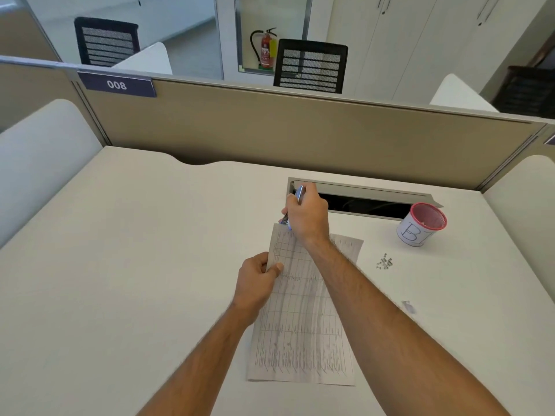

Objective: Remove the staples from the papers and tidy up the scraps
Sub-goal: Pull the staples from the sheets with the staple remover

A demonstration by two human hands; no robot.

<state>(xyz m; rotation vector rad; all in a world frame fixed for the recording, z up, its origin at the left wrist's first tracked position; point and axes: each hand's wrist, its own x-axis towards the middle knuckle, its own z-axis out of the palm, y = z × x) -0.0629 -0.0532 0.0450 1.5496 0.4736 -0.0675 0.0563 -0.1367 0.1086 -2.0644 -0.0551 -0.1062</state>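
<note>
A stack of printed papers [300, 319] with a ruled table lies lengthwise on the white desk [135, 265]. My left hand [255, 283] pinches the stack's left edge near the top. My right hand [307, 216] grips a blue and silver staple remover [297, 196], whose tip sits at the papers' top left corner. Another sheet [350, 246] pokes out from under my right forearm. A small heap of pulled staples [384, 262] lies to the right of the papers. One small grey scrap [408, 306] lies closer to me.
A red mesh cup [422, 225] wrapped in a lettered white label stands at the right, beside an open cable slot [366, 202] in the desk. A beige partition [300, 130] closes the far side. White side dividers flank the desk.
</note>
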